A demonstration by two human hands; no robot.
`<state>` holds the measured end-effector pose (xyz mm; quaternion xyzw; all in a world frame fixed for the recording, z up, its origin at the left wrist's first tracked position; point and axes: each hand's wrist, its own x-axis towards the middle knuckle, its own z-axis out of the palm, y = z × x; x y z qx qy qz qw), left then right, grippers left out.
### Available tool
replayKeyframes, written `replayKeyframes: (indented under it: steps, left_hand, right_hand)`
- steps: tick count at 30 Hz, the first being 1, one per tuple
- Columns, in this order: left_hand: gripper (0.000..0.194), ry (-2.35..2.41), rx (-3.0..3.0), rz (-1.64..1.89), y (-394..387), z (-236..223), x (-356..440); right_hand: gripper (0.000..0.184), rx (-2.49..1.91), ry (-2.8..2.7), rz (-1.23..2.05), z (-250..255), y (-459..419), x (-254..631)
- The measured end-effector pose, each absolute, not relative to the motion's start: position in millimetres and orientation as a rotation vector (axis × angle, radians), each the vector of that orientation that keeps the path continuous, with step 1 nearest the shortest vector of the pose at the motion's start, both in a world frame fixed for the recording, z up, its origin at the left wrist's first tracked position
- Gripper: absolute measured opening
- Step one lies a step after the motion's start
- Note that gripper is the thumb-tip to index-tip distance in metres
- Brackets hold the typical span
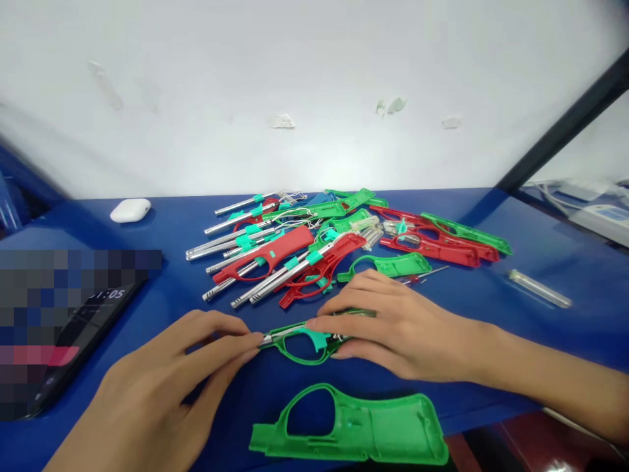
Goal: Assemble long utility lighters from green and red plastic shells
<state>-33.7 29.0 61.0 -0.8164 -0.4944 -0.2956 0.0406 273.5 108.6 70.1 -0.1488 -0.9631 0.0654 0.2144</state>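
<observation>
Between my hands lies a green lighter half-shell (293,354) with a teal trigger (317,338) and a metal tube in its narrow end. My left hand (181,373) pinches that tube end between thumb and fingers. Over the wide end, my right hand (393,324) grips the shell, its fingers hiding much of the inside. Closer to me, a second green half-shell (398,426) rests hollow side up near the table's front edge.
A pile of metal lighter tubes (275,282), red shell halves (289,246) and green ones lies behind my hands. A clear tube-shaped part (539,289) lies to the right. At left are a phone (93,341) and a white earbud case (130,210). A white wall (314,157) closes off the back.
</observation>
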Motion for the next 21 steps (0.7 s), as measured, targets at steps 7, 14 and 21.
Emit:
replayKeyframes:
  steps: [7, 14, 21]
  left_hand:
    - [0.019, -1.516, -2.573, -0.868, 28.4, 63.8, -29.1]
    - [0.019, -1.636, -2.526, -0.877, 28.7, 63.5, -26.8]
    - [0.02, -1.662, -2.512, -1.026, 29.7, 58.6, -25.9]
  right_hand:
    - [0.034, -0.41, -2.659, 0.226, 68.8, 107.0, 273.5]
    - [0.036, -0.448, -2.68, 0.281, 68.3, 108.8, 273.7]
    - [0.035, -0.469, -2.692, 0.298, 69.4, 108.2, 274.6]
